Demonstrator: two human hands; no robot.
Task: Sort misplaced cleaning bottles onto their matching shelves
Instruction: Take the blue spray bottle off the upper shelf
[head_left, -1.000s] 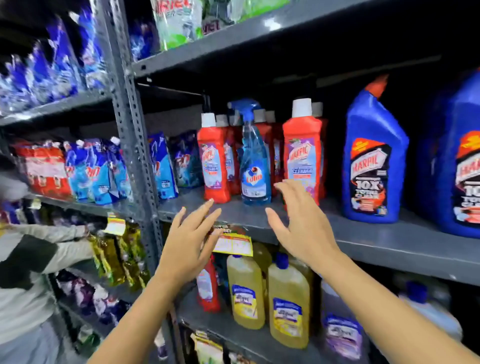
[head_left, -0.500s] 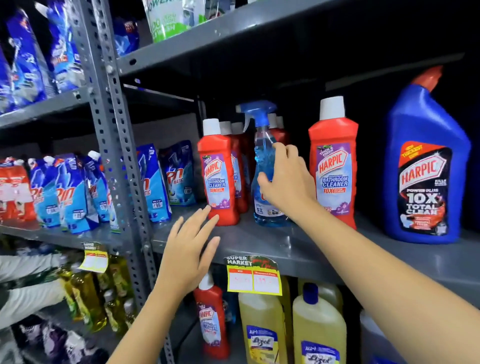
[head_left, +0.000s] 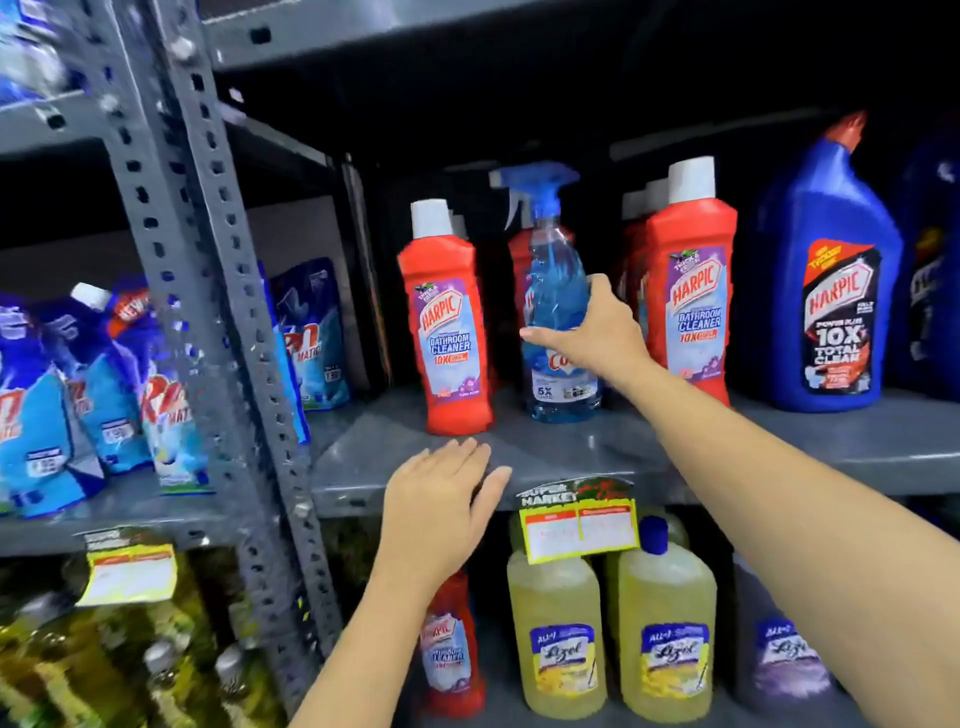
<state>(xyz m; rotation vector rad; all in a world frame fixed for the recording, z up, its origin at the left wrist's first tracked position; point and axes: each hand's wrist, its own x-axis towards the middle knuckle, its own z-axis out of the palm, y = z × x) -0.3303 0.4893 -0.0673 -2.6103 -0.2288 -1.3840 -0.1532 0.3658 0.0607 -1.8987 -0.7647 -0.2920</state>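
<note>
A clear blue spray bottle (head_left: 556, 291) with a blue trigger head stands on the grey middle shelf (head_left: 597, 457), between red Harpic bathroom cleaner bottles (head_left: 448, 322). My right hand (head_left: 597, 332) is wrapped around the spray bottle's middle from the right. My left hand (head_left: 441, 509) hovers flat at the shelf's front edge, fingers spread, holding nothing. Another red Harpic bottle (head_left: 451, 649) stands on the shelf below, beside yellow Lizol bottles (head_left: 556, 634).
Big blue Harpic toilet cleaner bottles (head_left: 826, 291) stand at the right of the middle shelf. A perforated grey upright (head_left: 208, 291) divides the racks; blue detergent pouches (head_left: 93, 384) fill the left one. Yellow price tags (head_left: 579, 525) hang on the shelf edge.
My right hand has gone from reaching toward the shelf to closing around the blue spray bottle. My left hand rose a little to the shelf's front edge. The view moved closer.
</note>
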